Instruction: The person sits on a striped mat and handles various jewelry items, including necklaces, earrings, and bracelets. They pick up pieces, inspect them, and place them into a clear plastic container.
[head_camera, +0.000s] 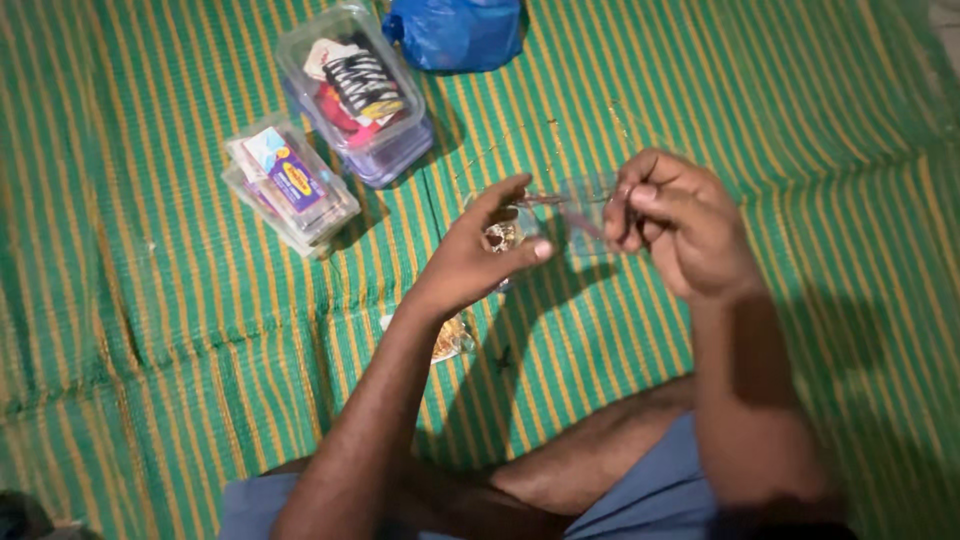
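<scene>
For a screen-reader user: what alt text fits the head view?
Seated on a green striped mat, a person's left hand and right hand pinch a thin dark strand between them. Two clear plastic boxes lie beyond.

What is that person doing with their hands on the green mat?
A person sits on a green and yellow striped mat. Their left hand and right hand are raised close together, pinching a small clear packet between them. Two clear plastic boxes full of small packets lie further off, beside a blue bag.
</scene>
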